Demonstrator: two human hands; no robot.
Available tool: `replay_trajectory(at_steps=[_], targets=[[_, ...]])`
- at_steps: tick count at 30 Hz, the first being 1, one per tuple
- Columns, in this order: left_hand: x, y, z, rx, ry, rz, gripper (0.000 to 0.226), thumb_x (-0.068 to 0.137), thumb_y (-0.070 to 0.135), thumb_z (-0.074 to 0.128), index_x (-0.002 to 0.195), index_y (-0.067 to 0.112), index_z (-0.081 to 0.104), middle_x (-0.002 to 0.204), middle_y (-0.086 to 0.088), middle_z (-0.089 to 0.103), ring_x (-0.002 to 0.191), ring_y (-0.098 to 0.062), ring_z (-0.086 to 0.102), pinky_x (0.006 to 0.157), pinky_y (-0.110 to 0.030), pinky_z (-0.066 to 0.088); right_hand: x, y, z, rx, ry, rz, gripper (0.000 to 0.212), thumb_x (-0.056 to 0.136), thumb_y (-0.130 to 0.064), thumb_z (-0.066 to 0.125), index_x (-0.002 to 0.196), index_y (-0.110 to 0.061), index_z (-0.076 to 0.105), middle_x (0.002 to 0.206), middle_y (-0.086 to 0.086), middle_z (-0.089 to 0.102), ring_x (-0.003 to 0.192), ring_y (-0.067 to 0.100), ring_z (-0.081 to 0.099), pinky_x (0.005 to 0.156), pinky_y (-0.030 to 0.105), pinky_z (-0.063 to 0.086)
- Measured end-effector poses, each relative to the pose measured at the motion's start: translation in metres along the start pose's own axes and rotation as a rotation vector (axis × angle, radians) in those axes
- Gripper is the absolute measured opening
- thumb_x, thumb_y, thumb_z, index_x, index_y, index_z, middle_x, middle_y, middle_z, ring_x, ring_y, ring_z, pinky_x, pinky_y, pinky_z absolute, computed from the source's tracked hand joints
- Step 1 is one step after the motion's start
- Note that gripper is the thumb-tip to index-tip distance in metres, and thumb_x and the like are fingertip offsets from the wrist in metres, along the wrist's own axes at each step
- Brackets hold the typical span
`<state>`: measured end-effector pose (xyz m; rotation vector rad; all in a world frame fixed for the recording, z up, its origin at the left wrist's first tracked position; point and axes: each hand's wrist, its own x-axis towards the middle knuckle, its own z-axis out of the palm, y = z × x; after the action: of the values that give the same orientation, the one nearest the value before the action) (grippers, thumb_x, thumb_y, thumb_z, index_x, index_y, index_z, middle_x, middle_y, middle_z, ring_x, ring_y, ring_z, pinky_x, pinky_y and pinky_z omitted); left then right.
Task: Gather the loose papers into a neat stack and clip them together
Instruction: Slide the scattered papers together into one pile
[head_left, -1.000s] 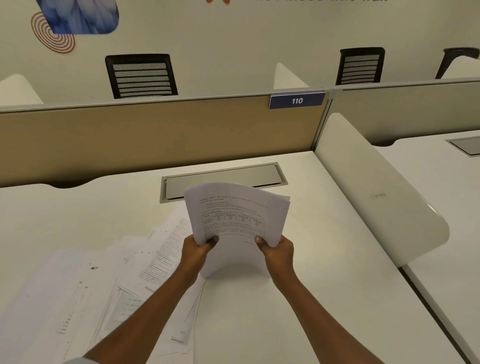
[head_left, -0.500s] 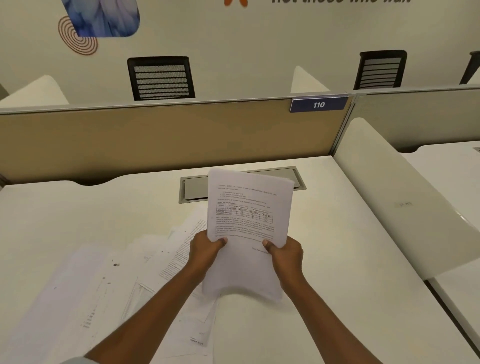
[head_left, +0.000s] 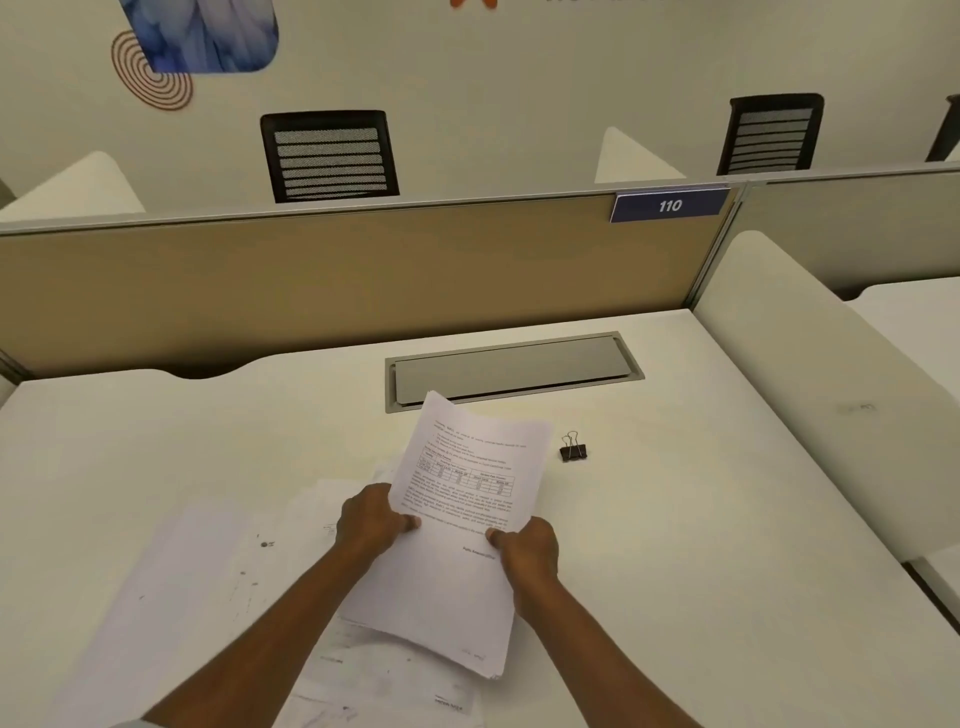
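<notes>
A person's left hand and right hand pinch a sheaf of white printed paper sheets by its side edges, thumbs on the top page, fingers curled underneath, above a white rectangular desk. The sheaf tilts toward one o'clock, its near corner fanned into separate edges. More loose white printed pages lie spread flat on the desk at eight o'clock from the sheaf, some partly under it. A small black metal binder clip with wire handles sits on the desk at two o'clock from the sheaf, apart from it. At twelve o'clock, a grey rectangular cable hatch is set into the desktop before a tan partition panel carrying a blue sign reading 110.
</notes>
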<state>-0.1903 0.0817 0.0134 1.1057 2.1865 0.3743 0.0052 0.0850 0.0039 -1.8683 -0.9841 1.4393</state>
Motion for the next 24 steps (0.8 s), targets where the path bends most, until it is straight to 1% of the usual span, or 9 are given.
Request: replay_trajectory(at_steps=[2,4,6,8,11,14,18,21,24], targets=[[0.011,-0.007,-0.003,0.165,0.007,0.007,0.051,0.075,0.045,0.074,0.115,0.018,0.058,0.117,-0.007,0.063,0.112,-0.029,0.053,0.091,-0.04,0.05,-0.002,0.004,0.016,-0.088,0.039,0.008,0.019,0.081,-0.018,0.068,0.099,-0.012,0.065,0.104,0.004,0.068,0.087,0.024,0.063,0.074,0.034,0.057],[0.02,-0.011,-0.006,0.274,0.01,0.019,0.057,0.075,0.05,0.073,0.119,0.017,0.058,0.123,-0.008,0.058,0.119,-0.03,0.045,0.095,-0.04,0.046,-0.004,0.006,0.03,-0.285,0.094,0.018,0.026,0.082,-0.028,0.067,0.104,-0.014,0.065,0.111,0.006,0.062,0.103,0.028,0.055,0.082,0.04,0.054],[0.027,-0.015,-0.005,0.341,-0.011,0.036,0.064,0.076,0.05,0.072,0.126,0.016,0.054,0.14,-0.01,0.045,0.135,-0.034,0.03,0.105,-0.045,0.037,-0.007,0.004,0.038,-0.409,0.146,0.051,0.027,0.085,-0.03,0.063,0.106,-0.013,0.062,0.115,0.008,0.054,0.112,0.029,0.045,0.087,0.044,0.05],[0.032,-0.018,-0.003,0.389,-0.047,0.039,0.067,0.078,0.049,0.07,0.132,0.015,0.048,0.152,-0.01,0.031,0.144,-0.036,0.014,0.11,-0.048,0.028,-0.01,0.003,0.043,-0.424,0.164,0.066,0.026,0.087,-0.028,0.061,0.107,-0.011,0.059,0.118,0.01,0.051,0.115,0.029,0.04,0.089,0.044,0.048],[0.035,-0.02,0.002,0.387,-0.077,0.015,0.063,0.078,0.049,0.07,0.127,0.015,0.049,0.138,-0.01,0.043,0.134,-0.034,0.03,0.103,-0.047,0.034,-0.012,0.003,0.049,-0.409,0.154,0.054,0.024,0.089,-0.023,0.058,0.107,-0.008,0.057,0.12,0.012,0.051,0.115,0.029,0.039,0.085,0.041,0.048],[0.035,-0.023,0.004,0.403,-0.05,0.015,0.059,0.077,0.05,0.071,0.122,0.016,0.053,0.127,-0.01,0.048,0.122,-0.031,0.042,0.099,-0.045,0.04,-0.014,0.004,0.053,-0.381,0.169,0.041,0.024,0.088,-0.019,0.056,0.107,-0.005,0.057,0.122,0.014,0.049,0.116,0.032,0.039,0.083,0.039,0.045],[0.038,-0.027,0.001,0.46,-0.006,0.042,0.057,0.076,0.05,0.071,0.118,0.014,0.056,0.122,-0.01,0.052,0.115,-0.031,0.049,0.096,-0.043,0.045,-0.014,0.007,0.055,-0.38,0.191,0.048,0.024,0.086,-0.017,0.055,0.107,-0.004,0.056,0.121,0.015,0.047,0.113,0.033,0.041,0.087,0.041,0.048],[0.036,-0.028,0.003,0.387,-0.004,0.024,0.052,0.078,0.044,0.072,0.117,0.014,0.055,0.119,-0.01,0.053,0.114,-0.03,0.05,0.094,-0.046,0.046,-0.012,0.011,0.057,-0.381,0.195,0.027,0.025,0.085,-0.017,0.057,0.107,-0.004,0.057,0.119,0.015,0.052,0.111,0.033,0.046,0.091,0.044,0.049],[0.033,-0.026,0.005,0.362,0.02,0.018,0.048,0.079,0.04,0.072,0.116,0.013,0.056,0.116,-0.01,0.056,0.111,-0.03,0.053,0.091,-0.044,0.051,-0.013,0.013,0.058,-0.369,0.186,-0.001,0.023,0.085,-0.015,0.056,0.105,-0.005,0.058,0.115,0.012,0.057,0.109,0.031,0.048,0.087,0.043,0.05]])
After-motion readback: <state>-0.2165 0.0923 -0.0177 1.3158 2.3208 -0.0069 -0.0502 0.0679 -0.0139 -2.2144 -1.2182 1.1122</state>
